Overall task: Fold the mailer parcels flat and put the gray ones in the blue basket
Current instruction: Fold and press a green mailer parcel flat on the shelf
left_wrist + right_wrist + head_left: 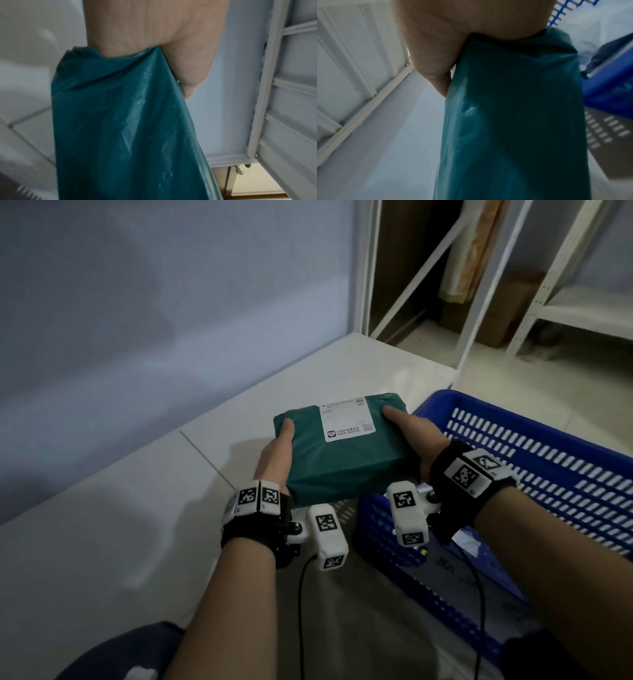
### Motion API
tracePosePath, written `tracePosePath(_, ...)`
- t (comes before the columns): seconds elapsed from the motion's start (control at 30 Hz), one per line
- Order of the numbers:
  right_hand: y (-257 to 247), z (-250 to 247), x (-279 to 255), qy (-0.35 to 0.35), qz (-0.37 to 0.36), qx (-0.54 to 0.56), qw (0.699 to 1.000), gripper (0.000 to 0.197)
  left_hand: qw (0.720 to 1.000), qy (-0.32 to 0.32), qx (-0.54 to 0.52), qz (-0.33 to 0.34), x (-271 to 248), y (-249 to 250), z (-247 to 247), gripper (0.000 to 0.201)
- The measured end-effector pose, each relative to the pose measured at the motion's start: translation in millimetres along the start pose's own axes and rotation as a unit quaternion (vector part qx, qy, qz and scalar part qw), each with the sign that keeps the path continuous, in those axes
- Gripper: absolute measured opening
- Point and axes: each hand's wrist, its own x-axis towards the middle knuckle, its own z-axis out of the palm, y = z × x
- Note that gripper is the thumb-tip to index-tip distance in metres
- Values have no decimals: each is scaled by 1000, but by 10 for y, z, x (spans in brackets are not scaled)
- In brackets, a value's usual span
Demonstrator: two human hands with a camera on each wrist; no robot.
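A teal-green mailer parcel (342, 453) with a white shipping label (346, 419) is held in the air between both hands, folded into a flat block. My left hand (277, 446) grips its left edge, thumb on top, fingers hidden beneath. My right hand (407, 429) grips the right edge the same way. The wrist views show teal plastic (123, 121) (513, 115) under each palm. The blue basket (513, 474) stands just right of the parcel and below it, holding pale and gray packages (466, 542).
The parcel hangs above a white tiled floor (137, 508) beside a pale wall (137, 302). White metal shelving (582, 313) and a brown cardboard box (503, 313) stand at the back right. A gray sheet (359, 611) lies between my forearms.
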Motion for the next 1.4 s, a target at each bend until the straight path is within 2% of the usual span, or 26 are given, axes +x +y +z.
tracePosePath(0.13, 63, -553, 180, 38, 13, 27, 999, 73, 999, -36, 24, -8, 138, -23, 597, 79)
tracePosePath(0.23, 93, -895, 224, 62, 23, 38, 997, 85, 997, -67, 35, -14, 209, -93, 972, 73)
tracePosePath(0.4, 248, -1360, 241, 92, 50, 82, 991, 76, 993, -91, 73, -1, 252, -189, 1465, 76)
tracePosePath(0.5, 392, -1614, 258, 114, 65, 101, 986, 88, 989, -103, 103, 1, 231, -214, 1746, 73)
tracePosePath(0.63, 552, -1976, 360, 147, 78, 116, 979, 109, 983, -129, 130, 1, 239, -256, 2110, 84)
tracePosePath(0.73, 595, -2251, 315, 168, 85, 137, 972, 106, 978, -149, 144, -4, 229, -313, 2444, 79)
tracePosePath(0.87, 774, -2639, 308, 200, 95, 157, 962, 103, 973, -158, 169, -14, 310, -514, 2874, 82)
tracePosePath(1.03, 1014, -3126, 263, 237, 108, 188, 947, 101, 956, -201, 212, -27, 55, -650, 3417, 46)
tracePosePath(1.17, 1134, -3491, 253, 252, 110, 198, 941, 98, 946, -228, 229, -28, -108, -675, 3782, 45)
tracePosePath(1.23, 1092, -3559, 171, 258, 100, 189, 942, 84, 942, -238, 232, -35, -142, -691, 3889, 46)
tracePosePath(1.3, 1064, -3594, 149, 259, 85, 173, 946, 52, 946, -233, 224, -34, -58, -768, 3939, 45)
tracePosePath(1.33, 1107, -3631, 163, 256, 85, 164, 949, 46, 948, -231, 217, -40, -12, -859, 3951, 46)
tracePosePath(1.4, 1137, -3662, 193, 244, 80, 142, 956, 51, 951, -227, 200, -58, 96, -1021, 3939, 56)
